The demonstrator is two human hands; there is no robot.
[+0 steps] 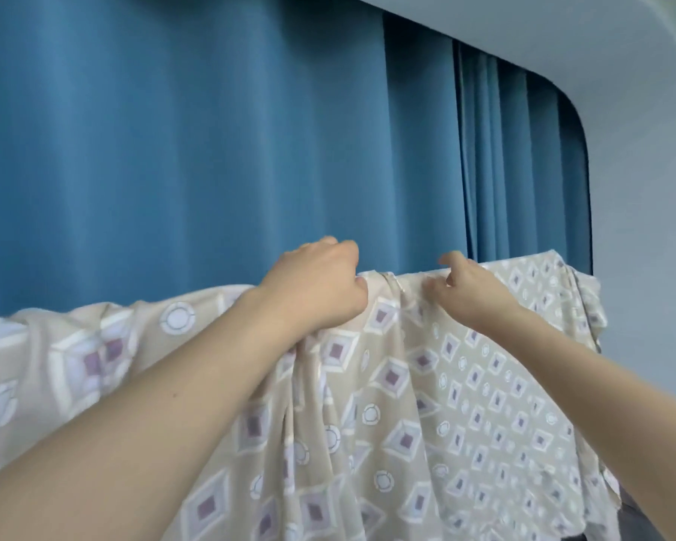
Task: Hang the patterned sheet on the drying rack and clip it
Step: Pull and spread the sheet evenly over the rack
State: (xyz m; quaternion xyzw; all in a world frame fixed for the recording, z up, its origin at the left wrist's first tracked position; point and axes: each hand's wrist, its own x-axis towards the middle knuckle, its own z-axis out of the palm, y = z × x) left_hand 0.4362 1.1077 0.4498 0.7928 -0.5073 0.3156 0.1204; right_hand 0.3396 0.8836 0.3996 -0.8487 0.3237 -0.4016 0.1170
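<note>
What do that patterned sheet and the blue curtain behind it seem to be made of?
Patterned sheet: thin, soft woven fabric, perhaps cotton or a blend; it falls in fine, loose folds with a faint sheen. Blue curtain: heavier, matte cloth, likely a dense polyester weave; it hangs in broad, smooth pleats and shows no light through.

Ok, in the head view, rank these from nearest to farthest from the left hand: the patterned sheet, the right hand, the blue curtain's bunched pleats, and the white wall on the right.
1. patterned sheet: gripped by the left hand.
2. right hand: just to its right, on the sheet's top edge.
3. blue curtain pleats: behind, up and right.
4. white wall: far right.
</note>
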